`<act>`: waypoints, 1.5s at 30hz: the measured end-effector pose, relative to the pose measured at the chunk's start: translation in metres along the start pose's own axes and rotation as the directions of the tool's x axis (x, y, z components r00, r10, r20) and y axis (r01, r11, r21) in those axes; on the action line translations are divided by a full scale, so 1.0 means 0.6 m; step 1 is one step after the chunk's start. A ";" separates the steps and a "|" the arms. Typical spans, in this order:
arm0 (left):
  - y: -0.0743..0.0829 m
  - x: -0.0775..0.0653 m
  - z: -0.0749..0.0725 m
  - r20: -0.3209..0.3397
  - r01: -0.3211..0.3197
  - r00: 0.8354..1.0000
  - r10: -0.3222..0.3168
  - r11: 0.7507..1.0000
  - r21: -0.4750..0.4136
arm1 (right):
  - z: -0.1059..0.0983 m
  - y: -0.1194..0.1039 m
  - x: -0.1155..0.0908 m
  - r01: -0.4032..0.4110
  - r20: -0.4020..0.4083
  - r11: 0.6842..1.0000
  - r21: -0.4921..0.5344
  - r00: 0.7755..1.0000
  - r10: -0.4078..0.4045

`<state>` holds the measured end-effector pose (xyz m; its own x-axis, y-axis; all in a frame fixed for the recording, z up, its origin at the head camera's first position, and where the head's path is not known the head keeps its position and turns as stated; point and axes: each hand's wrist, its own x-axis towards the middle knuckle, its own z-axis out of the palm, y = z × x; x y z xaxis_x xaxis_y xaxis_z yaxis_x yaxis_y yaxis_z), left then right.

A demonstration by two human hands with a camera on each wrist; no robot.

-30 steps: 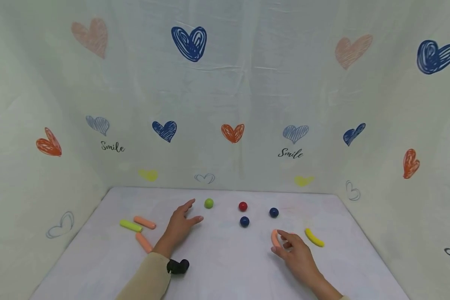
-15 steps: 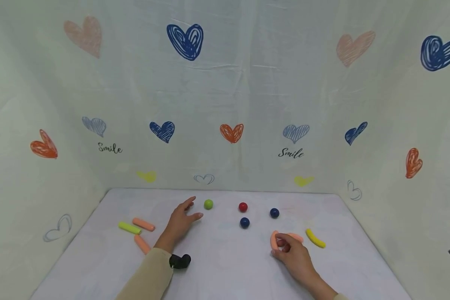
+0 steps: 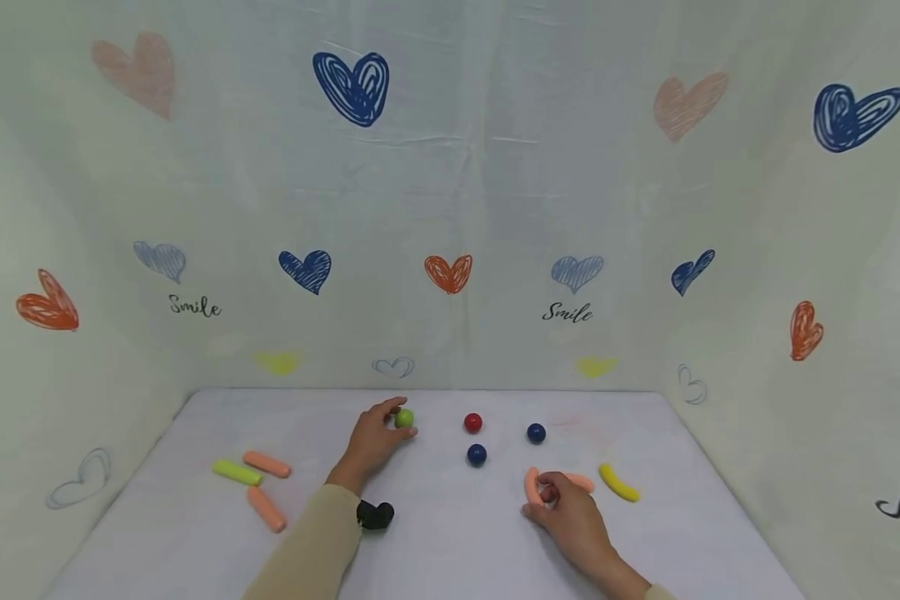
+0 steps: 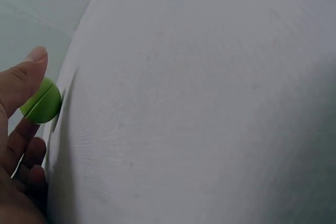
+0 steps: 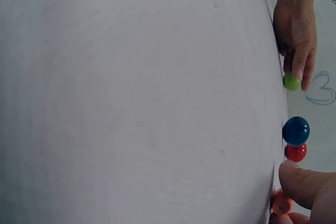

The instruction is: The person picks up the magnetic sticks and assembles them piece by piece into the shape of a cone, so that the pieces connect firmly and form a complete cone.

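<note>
I read left hand (image 3: 370, 439) pinching the green ball (image 3: 405, 418) near the table's (image 3: 435, 542) far edge, right hand (image 3: 572, 518) pinching a peach stick (image 3: 532, 483): grasps look done (red ball (image 3: 473, 422), blue balls (image 3: 477, 455) untouched).

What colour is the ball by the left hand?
The ball is green, with a thin dark line across it; best seen in the left wrist view.

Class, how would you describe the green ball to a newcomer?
Start with the white table and look near its far edge, just left of centre. There, the left hand has thumb and fingers around the green ball. Its colour sets it apart from the red ball and two blue balls to its right.
</note>
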<state>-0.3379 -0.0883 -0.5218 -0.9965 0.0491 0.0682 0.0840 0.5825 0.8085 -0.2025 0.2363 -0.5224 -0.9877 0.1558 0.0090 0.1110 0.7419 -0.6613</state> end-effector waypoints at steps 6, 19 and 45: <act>-0.001 -0.007 -0.003 -0.012 0.005 1.000 -0.005 1.000 0.016 | 0.001 -0.010 -0.001 0.016 -0.012 0.999 -0.047 1.000 -0.016; -0.006 -0.043 -0.017 0.059 -0.015 0.998 0.013 0.999 0.035 | -0.008 0.002 -0.012 0.115 0.031 0.993 -0.041 0.993 -0.114; -0.016 -0.145 -0.031 0.127 -0.098 0.987 0.095 0.995 0.020 | 0.019 -0.044 -0.008 0.088 0.049 0.987 0.132 0.994 -0.095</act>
<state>-0.2517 -0.1133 -0.5246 -0.9759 0.2070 0.0693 0.1812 0.5908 0.7862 -0.2016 0.2085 -0.5136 -0.9980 0.0524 0.0349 0.0085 0.6603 -0.7510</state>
